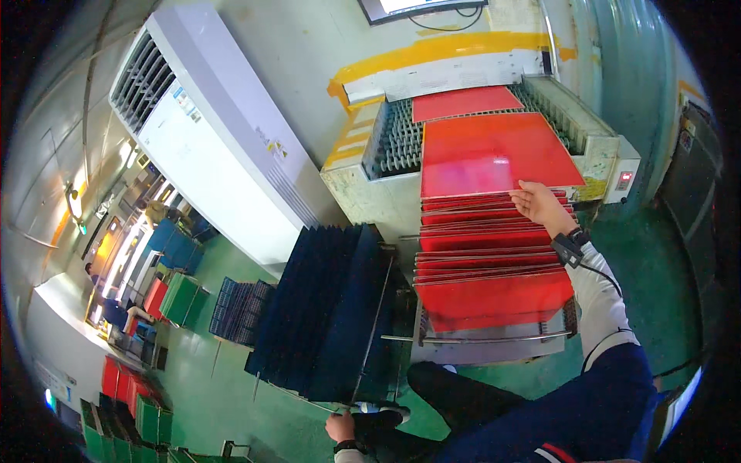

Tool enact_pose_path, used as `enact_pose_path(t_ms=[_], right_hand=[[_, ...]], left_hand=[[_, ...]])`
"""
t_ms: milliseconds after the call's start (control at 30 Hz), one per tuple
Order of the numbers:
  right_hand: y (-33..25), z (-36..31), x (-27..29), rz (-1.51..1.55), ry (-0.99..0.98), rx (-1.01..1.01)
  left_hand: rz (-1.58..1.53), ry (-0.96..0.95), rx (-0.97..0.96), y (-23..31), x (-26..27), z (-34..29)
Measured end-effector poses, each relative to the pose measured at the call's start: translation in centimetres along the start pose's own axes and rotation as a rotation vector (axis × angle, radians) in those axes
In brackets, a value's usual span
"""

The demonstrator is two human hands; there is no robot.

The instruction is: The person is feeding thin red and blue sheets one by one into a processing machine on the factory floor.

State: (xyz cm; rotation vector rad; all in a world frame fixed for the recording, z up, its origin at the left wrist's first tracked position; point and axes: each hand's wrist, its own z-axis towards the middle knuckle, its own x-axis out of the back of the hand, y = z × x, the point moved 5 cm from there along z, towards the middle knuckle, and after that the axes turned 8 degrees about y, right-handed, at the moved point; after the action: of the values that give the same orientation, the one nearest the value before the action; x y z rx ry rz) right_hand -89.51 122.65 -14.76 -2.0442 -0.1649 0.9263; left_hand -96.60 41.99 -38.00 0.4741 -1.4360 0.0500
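At the near edge of a large flat red panel (494, 150), my right hand (538, 207) has its thumb over the rim and fingers curled beneath. That panel slopes from the roller conveyor (394, 143) over a rack of several upright red panels (494, 297). A second red panel (467, 100) lies farther back on the rollers. Low in the view, my left hand (340, 426) is closed at the near corner of a metal rack (373, 332) full of dark upright panels (316, 309). Its fingers seem wrapped round the rack's bar, partly hidden.
A tall white air conditioner (231, 147) stands at the left. A control box (622, 171) is fixed to the conveyor's right side. A smaller dark rack (239, 309) sits on the green floor (231, 393). Far left, people work beside green and red panels (181, 299).
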Motion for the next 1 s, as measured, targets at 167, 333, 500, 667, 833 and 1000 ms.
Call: enact_pose_path(t_ms=[167,333,500,667,833,1000], right_hand=[[0.1,1.8,-0.6,-0.038,-0.011,0.031],[0.8,2.1,-1.8,-0.016,-0.027,0.013],[0.5,2.9,-2.7,-0.031,-0.066,0.01],[0.0,3.2,-2.3,-0.003,-0.017,0.053],[0.2,3.9,-2.5,0.003,-0.041,0.047],[-0.2,4.0,-2.2,0.009,-0.003,0.049]], left_hand=[[-0.013,-0.012,-0.003,0.7,0.3,-0.3],[-0.033,0.012,-0.047,-0.2,-0.5,0.1],[0.026,0.053,-0.068,-0.5,-1.0,0.4],[-0.012,-0.003,-0.04,1.5,0.0,-0.3],[0.033,-0.037,-0.009,0.8,-0.1,0.0],[0.075,-0.068,0.024,1.2,-0.4,0.3]])
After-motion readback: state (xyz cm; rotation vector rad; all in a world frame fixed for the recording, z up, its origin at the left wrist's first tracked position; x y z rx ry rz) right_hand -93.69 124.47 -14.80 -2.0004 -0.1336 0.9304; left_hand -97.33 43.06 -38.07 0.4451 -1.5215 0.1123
